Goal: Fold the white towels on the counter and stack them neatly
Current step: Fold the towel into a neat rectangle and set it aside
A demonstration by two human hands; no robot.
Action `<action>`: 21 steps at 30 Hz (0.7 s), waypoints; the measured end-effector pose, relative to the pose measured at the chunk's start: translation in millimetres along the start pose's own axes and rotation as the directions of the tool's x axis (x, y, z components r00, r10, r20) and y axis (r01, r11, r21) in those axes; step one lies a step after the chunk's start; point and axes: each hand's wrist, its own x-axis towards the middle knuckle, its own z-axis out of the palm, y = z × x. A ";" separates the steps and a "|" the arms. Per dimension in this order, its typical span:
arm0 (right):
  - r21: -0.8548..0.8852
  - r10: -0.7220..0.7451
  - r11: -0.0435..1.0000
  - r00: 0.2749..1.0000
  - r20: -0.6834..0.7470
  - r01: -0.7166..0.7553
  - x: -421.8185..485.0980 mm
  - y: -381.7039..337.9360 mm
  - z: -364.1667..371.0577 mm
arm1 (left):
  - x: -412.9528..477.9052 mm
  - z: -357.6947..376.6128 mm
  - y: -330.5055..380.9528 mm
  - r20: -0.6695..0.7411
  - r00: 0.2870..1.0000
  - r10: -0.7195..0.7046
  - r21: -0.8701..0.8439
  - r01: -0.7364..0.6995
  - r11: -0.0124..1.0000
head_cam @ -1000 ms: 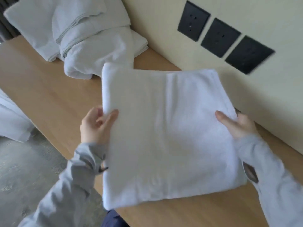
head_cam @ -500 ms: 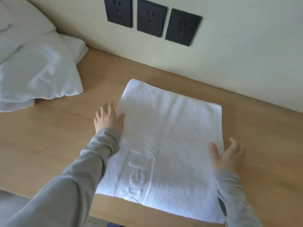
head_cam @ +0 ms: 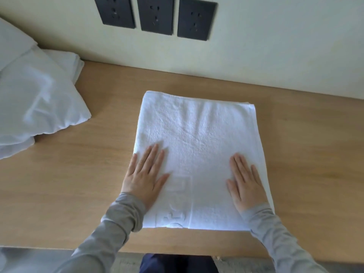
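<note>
A folded white towel lies flat on the wooden counter, a raised woven logo near its front edge. My left hand rests palm down on the towel's left side, fingers spread. My right hand lies flat on the towel's right side in the same way. Neither hand grips anything. A heap of unfolded white towels sits at the far left of the counter against the wall.
Three black wall sockets are set in the cream wall behind the counter. The counter's front edge runs along the bottom, with grey floor below it. Bare wood extends to the right of the towel.
The towel was held up in both hands, then laid down on the counter. My hands have moved from its side edges onto its top, pressed flat.
</note>
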 end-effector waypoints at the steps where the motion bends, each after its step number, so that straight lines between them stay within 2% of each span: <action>1: 0.006 0.005 1.000 1.000 0.001 -0.005 0.3 -0.1 -0.5 | 0.7 0.0 0.9 -0.001 1.000 -0.002 -0.008 0.002 1.000; 5: -0.015 0.002 1.000 1.000 0.015 -0.002 -1.0 -1.7 -6.4 | -1.5 -2.1 -0.1 -0.004 1.000 0.002 0.018 -0.002 1.000; 7: -0.032 -0.038 0.999 0.997 0.063 0.040 -4.6 -2.9 -11.9 | -4.2 -10.4 1.8 0.012 0.998 0.055 -0.015 -0.055 0.998; 9: -0.060 -0.148 0.986 0.983 0.111 0.155 -14.5 -3.9 -16.0 | -13.3 -18.4 4.3 0.048 0.977 0.208 -0.039 -0.206 0.978; 12: -0.144 -0.275 0.940 0.936 0.221 0.311 -40.9 -1.4 -16.7 | -39.3 -17.1 2.1 0.128 0.890 0.438 0.046 -0.447 0.894; 16: -0.266 -0.278 0.892 0.907 0.317 0.366 -58.8 7.2 -23.0 | -54.3 -21.3 -3.5 0.242 0.864 0.442 0.150 -0.484 0.862; 21: -0.298 -0.254 0.888 0.914 0.315 0.350 -54.6 10.6 -29.9 | -50.4 -29.2 -5.7 0.242 0.856 0.456 0.159 -0.499 0.852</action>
